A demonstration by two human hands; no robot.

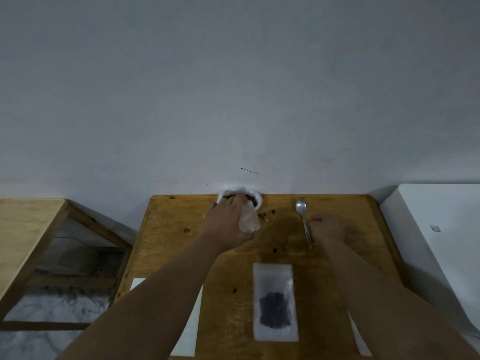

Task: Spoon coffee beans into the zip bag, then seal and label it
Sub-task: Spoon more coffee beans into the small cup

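Observation:
A clear zip bag (275, 302) lies flat near the front of the wooden table (168, 229), with a dark heap of coffee beans in its lower half. At the table's far edge my left hand (228, 222) grips a white plastic bag of beans (249, 214) whose open mouth shows beans. My right hand (327, 227) rests on the handle of a metal spoon (302, 211) that lies on the table, bowl toward the wall. Several loose beans (267, 216) lie scattered between the two hands.
A white sheet (187, 331) lies under my left forearm at the front left, and another white strip (359, 339) shows under my right forearm. A wooden frame table (31, 224) stands to the left, a white surface (441, 229) to the right, a wall behind.

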